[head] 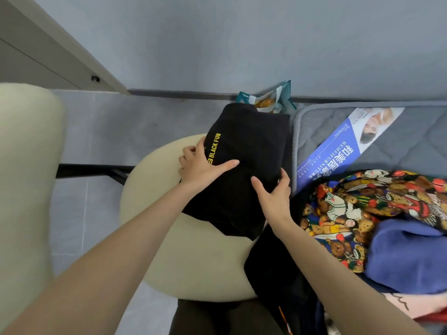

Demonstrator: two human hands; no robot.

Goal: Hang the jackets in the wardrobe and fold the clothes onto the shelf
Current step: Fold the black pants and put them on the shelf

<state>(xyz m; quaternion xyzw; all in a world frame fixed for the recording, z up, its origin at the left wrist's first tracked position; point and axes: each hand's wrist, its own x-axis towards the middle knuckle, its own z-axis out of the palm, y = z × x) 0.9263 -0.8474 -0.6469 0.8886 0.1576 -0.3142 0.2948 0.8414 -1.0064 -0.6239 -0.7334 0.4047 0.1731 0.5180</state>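
Both hands grip the folded black top (246, 151): my left hand (203, 166) holds its left edge, thumb on top by the yellow lettering, and my right hand (273, 193) clasps its right edge. To my right the grey mattress (411, 141) carries a bear-print cloth (350, 213) and a blue cloth (406, 252). Just beside it, the top lies over the cream stool (193, 257). Behind, a teal bag (268, 100) stands against the wall.

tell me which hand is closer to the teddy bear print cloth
Right. The right hand grips the black garment at the edge next to the teddy bear print cloth; the left hand grips its opposite edge by the yellow lettering, farther off.
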